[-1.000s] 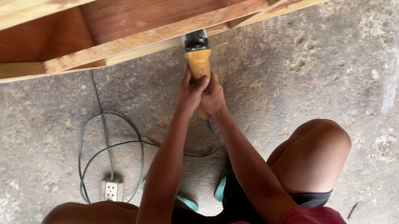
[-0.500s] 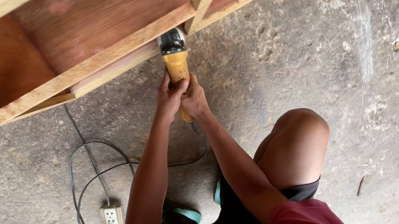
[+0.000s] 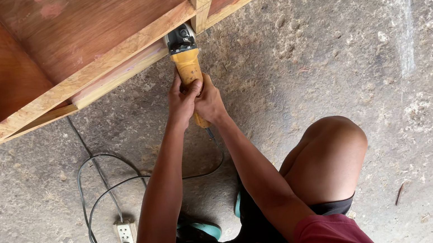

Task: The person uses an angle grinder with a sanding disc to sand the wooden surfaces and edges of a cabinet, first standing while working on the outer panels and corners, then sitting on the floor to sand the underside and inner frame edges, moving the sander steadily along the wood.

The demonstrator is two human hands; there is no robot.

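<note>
- Yellow power grinder: black head set against the pale wooden frame rail, at the foot of an upright batten
- Left hand: fingers wrapped tight round the grinder body
- Right hand: fingers closed on the same body, touching the left
- Grey cable: looped on concrete floor, leading to white socket strip

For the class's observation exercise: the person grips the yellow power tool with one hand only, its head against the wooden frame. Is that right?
Not quite. The head view shows both hands, left hand and right hand, gripping the yellow power tool; its head does meet the wooden frame.
</note>
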